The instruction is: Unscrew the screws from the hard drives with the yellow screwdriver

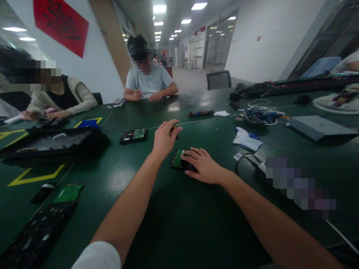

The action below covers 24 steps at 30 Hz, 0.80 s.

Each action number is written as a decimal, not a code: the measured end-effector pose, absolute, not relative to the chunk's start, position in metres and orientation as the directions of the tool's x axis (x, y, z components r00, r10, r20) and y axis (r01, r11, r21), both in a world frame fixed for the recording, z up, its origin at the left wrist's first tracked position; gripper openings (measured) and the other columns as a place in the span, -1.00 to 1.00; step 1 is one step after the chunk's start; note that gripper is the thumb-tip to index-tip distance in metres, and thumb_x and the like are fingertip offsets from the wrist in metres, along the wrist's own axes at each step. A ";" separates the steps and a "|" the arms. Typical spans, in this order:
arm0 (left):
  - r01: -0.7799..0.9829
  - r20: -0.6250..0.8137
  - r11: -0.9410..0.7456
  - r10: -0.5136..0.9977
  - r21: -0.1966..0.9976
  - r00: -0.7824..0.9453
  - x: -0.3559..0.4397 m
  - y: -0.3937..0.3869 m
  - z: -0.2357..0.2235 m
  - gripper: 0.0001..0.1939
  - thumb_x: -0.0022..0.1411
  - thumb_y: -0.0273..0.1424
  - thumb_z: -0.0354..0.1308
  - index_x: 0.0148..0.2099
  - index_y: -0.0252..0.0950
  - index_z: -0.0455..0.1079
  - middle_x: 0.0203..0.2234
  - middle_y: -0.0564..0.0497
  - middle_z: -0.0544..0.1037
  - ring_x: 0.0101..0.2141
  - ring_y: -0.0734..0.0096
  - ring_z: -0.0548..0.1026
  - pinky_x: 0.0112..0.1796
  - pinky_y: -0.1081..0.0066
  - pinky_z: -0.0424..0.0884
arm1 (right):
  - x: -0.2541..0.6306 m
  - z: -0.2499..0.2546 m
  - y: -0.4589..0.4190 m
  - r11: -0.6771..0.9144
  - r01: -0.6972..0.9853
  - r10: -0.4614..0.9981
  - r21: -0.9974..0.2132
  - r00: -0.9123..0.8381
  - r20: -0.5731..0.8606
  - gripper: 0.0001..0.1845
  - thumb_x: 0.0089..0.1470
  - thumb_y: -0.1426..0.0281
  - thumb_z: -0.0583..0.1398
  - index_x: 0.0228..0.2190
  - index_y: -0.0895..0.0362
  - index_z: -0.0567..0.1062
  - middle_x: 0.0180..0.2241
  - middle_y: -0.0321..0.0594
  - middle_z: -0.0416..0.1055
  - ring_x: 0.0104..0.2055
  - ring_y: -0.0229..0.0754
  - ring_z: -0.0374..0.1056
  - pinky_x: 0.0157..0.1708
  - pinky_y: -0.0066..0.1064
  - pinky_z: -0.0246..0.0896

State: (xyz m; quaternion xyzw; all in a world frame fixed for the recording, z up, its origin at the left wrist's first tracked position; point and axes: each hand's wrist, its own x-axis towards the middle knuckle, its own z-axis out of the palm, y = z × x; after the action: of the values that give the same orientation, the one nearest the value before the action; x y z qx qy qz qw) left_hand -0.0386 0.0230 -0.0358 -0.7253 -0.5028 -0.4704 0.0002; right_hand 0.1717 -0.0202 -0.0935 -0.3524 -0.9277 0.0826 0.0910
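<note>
My left hand [165, 137] is closed around a small screwdriver [174, 128] with a dark, yellow-marked handle, tilted above the table. Most of the tool is hidden by my fingers. Just below and to the right, a hard drive [177, 160] lies flat with its green circuit board facing up. My right hand [203, 166] holds the drive against the table, fingers across its top and thumb along the near side, covering its right part. A second hard drive [134, 135], also board up, lies left of my left hand.
On the left are a black tray-like casing [56, 144] and a long dark part with a green board [42, 224]. A glove [246, 140], a grey metal box [322, 127], a bowl of cables [260, 116] and a power strip cord [340, 235] lie right. Two people sit opposite.
</note>
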 end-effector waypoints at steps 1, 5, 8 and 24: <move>0.731 0.684 -0.494 0.728 0.471 0.052 -0.038 0.023 -0.036 -0.74 0.39 -0.35 0.24 0.08 -0.28 0.56 -0.21 -0.09 0.61 -0.27 0.33 0.52 -0.13 0.34 0.43 | 0.172 -0.093 -0.020 0.738 0.639 0.669 -0.218 -0.734 0.114 -0.33 0.31 0.12 0.20 0.36 0.03 0.31 0.42 -0.06 0.18 0.47 0.33 -0.03 0.39 0.32 -0.13; 0.752 0.688 -0.474 0.724 0.458 0.037 -0.035 0.022 -0.037 -0.73 0.39 -0.31 0.25 0.08 -0.25 0.56 -0.21 -0.08 0.59 -0.25 0.31 0.52 -0.11 0.33 0.43 | 0.172 -0.093 -0.021 0.738 0.637 0.669 -0.220 -0.734 0.117 -0.33 0.31 0.12 0.20 0.36 0.02 0.32 0.42 -0.06 0.18 0.47 0.33 -0.02 0.39 0.33 -0.13; 0.782 0.688 -0.436 0.726 0.445 0.013 -0.036 0.022 -0.039 -0.69 0.38 -0.27 0.26 0.11 -0.26 0.56 -0.20 -0.11 0.59 -0.23 0.28 0.53 -0.11 0.32 0.43 | 0.172 -0.093 -0.021 0.737 0.639 0.669 -0.220 -0.735 0.111 -0.33 0.31 0.12 0.19 0.36 0.04 0.31 0.42 -0.04 0.17 0.47 0.33 -0.03 0.39 0.34 -0.15; 0.842 0.612 -0.381 0.787 0.381 0.080 -0.036 0.021 -0.031 -0.58 0.43 -0.32 0.16 0.27 -0.32 0.45 -0.04 -0.24 0.59 -0.07 0.11 0.55 0.01 0.20 0.44 | 0.173 -0.095 -0.020 0.742 0.631 0.664 -0.225 -0.738 0.121 -0.32 0.31 0.11 0.19 0.37 0.03 0.30 0.43 -0.04 0.16 0.48 0.32 -0.05 0.40 0.34 -0.16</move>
State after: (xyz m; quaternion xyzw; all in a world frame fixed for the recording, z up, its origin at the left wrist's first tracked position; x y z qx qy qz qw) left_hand -0.0357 0.0206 -0.0311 -0.7340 -0.5550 -0.3898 0.0355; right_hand 0.1732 -0.0199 -0.0951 -0.3489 -0.9282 0.0848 0.0971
